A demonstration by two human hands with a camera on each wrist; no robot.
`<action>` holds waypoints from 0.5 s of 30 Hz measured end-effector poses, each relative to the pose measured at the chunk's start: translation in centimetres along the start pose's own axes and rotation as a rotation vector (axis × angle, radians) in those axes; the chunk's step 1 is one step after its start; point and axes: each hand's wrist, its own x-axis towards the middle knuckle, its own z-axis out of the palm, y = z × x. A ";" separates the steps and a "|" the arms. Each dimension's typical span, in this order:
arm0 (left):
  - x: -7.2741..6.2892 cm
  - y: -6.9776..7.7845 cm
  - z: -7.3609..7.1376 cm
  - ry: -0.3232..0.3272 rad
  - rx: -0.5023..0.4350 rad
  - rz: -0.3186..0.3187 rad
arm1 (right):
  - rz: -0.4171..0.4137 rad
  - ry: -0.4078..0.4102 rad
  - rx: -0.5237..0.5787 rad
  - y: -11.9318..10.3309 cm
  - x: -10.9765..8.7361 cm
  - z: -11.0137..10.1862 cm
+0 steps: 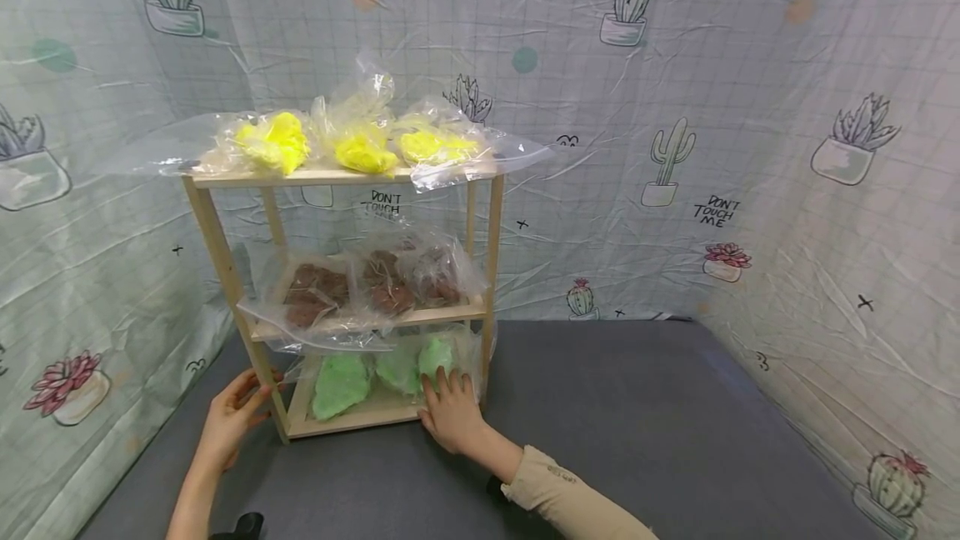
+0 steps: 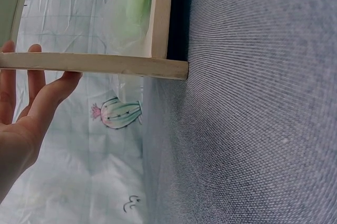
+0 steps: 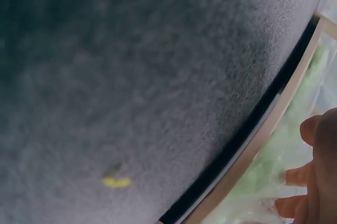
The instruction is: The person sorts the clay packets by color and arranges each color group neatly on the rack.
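Observation:
My left hand (image 1: 228, 419) holds the left front post (image 2: 110, 64) of a small wooden three-tier shelf (image 1: 352, 422). Its thumb side meets the post's edge while other fingers pass behind it. On the bottom tier lie clear plastic bags of light green stuff (image 1: 341, 386). My right hand (image 1: 453, 415) reaches in at the right of that tier, its fingers spread against the rightmost green bag (image 1: 437, 354). In the right wrist view, fingertips (image 3: 296, 176) touch the clear plastic over the green.
Bags of brown lumps (image 1: 318, 290) lie on the middle tier, their plastic overhanging its front. Bags of yellow stuff (image 1: 363, 148) sit on top, plastic sticking out both sides. The shelf stands on a dark grey tabletop (image 1: 600, 415), with a cactus-print curtain (image 1: 585, 148) behind.

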 end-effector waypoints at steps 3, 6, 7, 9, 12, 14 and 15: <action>-0.1 0.1 -0.1 -0.004 -0.010 0.005 | -0.017 0.011 0.022 0.1 -0.1 0.0; -0.2 0.1 -0.3 -0.001 -0.016 0.007 | -0.052 0.004 0.049 0.3 -0.3 -0.3; -0.1 -0.1 -0.4 0.003 -0.016 0.001 | -0.066 0.002 0.066 0.4 -0.5 -0.5; 0.4 -2.3 -1.0 0.004 -0.023 0.022 | -0.106 -0.013 0.099 0.7 -0.8 -0.9; 0.8 -4.3 -1.4 0.006 -0.024 0.032 | -0.198 0.021 0.201 1.5 -1.7 -1.5; 0.7 -4.7 -1.4 0.003 -0.033 0.046 | -0.272 0.050 0.278 2.2 -2.6 -1.9; 0.4 -4.1 -1.1 0.013 -0.055 0.037 | -0.307 0.075 0.318 2.6 -3.1 -2.1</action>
